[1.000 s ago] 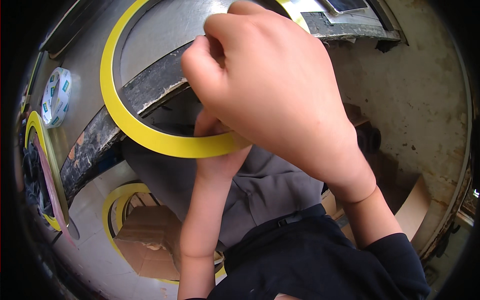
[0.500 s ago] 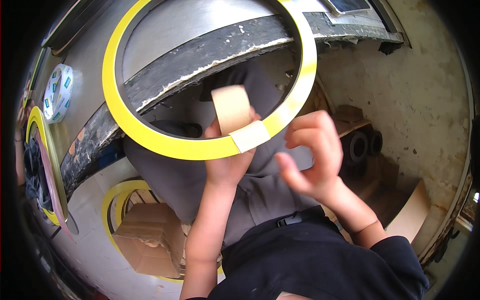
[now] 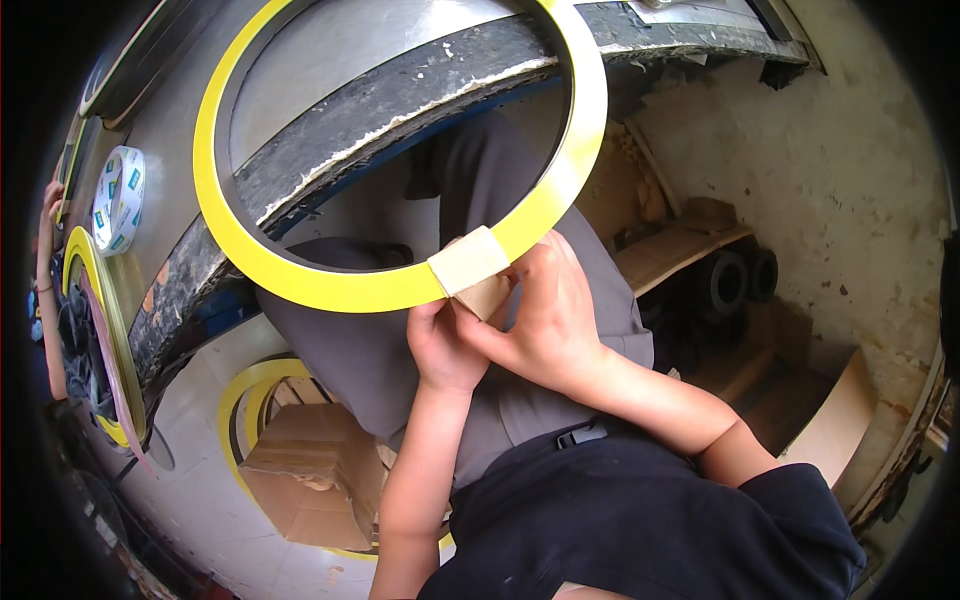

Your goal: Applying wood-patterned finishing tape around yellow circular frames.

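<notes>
A large flat yellow ring (image 3: 330,286) with a black inner edge is held up over my lap, its far side resting over or above the table edge. Around its near part goes a tan strip of paper or thin card (image 3: 470,262), with the loose end folded down past the outer rim. My left hand (image 3: 445,345) is closed just below the ring, gripping the strip's lower part. Against it, my right hand (image 3: 555,315) pinches the loose end between thumb and fingers. Some fingertips are hidden behind the strip and ring.
A white roll of printed tape (image 3: 120,200) stands on the metal table (image 3: 165,150). More yellow rings (image 3: 85,250) hang at the left, near another person's arm (image 3: 45,300). A cardboard box (image 3: 310,470) sits on the floor; black rolls (image 3: 722,282) lie by the right wall.
My right hand has come in from the right and closed on the strip. The strip's loose end, upright inside the ring before, is now folded below it. The ring has shifted slightly left.
</notes>
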A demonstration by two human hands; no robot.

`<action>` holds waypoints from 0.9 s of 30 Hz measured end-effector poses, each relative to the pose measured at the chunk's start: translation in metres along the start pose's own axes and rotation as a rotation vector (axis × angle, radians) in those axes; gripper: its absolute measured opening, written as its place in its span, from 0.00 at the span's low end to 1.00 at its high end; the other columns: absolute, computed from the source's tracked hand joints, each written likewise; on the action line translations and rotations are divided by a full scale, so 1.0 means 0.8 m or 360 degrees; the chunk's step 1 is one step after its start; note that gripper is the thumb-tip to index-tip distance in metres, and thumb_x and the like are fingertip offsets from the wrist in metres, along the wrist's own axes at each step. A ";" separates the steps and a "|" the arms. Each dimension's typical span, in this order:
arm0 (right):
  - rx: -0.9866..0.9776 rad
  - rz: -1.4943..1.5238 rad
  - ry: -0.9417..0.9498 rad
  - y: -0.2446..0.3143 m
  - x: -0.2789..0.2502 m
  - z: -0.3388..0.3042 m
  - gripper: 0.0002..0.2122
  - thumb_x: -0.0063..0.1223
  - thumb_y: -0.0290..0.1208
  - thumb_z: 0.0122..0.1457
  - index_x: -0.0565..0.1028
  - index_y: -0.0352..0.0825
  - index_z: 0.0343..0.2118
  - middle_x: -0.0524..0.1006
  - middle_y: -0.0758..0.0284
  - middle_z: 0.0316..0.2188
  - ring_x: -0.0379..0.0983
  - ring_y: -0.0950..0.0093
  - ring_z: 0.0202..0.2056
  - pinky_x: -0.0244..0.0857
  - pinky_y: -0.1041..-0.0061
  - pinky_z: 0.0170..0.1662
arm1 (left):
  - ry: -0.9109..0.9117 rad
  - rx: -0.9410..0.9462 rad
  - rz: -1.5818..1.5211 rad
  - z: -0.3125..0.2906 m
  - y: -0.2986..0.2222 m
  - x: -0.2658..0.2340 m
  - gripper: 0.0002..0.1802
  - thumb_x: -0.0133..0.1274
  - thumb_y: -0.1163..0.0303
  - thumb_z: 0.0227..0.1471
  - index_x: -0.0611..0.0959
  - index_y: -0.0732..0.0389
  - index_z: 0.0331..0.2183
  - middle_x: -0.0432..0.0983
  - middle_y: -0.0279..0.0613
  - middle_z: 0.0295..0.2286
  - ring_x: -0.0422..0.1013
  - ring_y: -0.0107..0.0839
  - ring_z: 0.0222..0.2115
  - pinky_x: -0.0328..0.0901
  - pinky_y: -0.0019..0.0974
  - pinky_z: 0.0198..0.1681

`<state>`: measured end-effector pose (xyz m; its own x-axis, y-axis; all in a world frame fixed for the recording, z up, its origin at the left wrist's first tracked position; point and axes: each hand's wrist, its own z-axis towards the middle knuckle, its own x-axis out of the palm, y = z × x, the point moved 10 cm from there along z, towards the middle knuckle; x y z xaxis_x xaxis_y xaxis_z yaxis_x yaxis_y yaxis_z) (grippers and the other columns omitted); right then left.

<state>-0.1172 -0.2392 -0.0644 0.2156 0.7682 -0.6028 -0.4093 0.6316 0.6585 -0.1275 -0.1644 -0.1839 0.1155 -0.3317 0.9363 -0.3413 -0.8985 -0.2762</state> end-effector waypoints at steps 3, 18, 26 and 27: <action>0.0041 0.0041 0.0054 -0.003 0.002 -0.002 0.24 0.68 0.26 0.40 0.65 0.33 0.39 0.71 0.59 0.36 0.72 0.57 0.38 0.67 0.59 0.42 | -0.0567 0.0097 0.0079 -0.025 -0.005 -0.034 0.27 0.44 0.51 0.60 0.73 0.62 0.51 0.71 0.43 0.52 0.68 0.39 0.50 0.63 0.41 0.54; -0.0018 0.0266 0.0240 -0.001 0.004 -0.023 0.15 0.64 0.25 0.52 0.71 0.36 0.41 0.73 0.58 0.42 0.75 0.59 0.40 0.73 0.66 0.34 | 0.0307 0.2167 0.3584 -0.053 -0.103 0.209 0.12 0.57 0.64 0.59 0.86 0.58 0.43 0.81 0.34 0.38 0.75 0.32 0.37 0.65 0.40 0.48; -0.0075 0.0359 0.0241 0.008 -0.019 -0.032 0.17 0.65 0.26 0.52 0.73 0.36 0.44 0.73 0.58 0.41 0.74 0.61 0.40 0.73 0.68 0.30 | 0.0190 0.1970 0.3688 -0.047 -0.101 0.220 0.16 0.61 0.61 0.53 0.86 0.58 0.42 0.78 0.34 0.34 0.72 0.31 0.34 0.61 0.45 0.52; -0.0074 0.0361 0.0235 0.009 -0.019 -0.032 0.17 0.65 0.26 0.52 0.73 0.36 0.44 0.73 0.58 0.41 0.74 0.61 0.40 0.73 0.68 0.30 | 0.0134 0.1894 0.3721 -0.042 -0.100 0.220 0.17 0.64 0.61 0.50 0.87 0.57 0.42 0.77 0.33 0.33 0.71 0.31 0.33 0.59 0.46 0.53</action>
<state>-0.1458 -0.2495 -0.0619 -0.0169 0.8638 -0.5036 -0.4731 0.4368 0.7651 -0.1115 -0.1410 0.0105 0.4741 -0.4716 -0.7435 0.5072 0.8366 -0.2072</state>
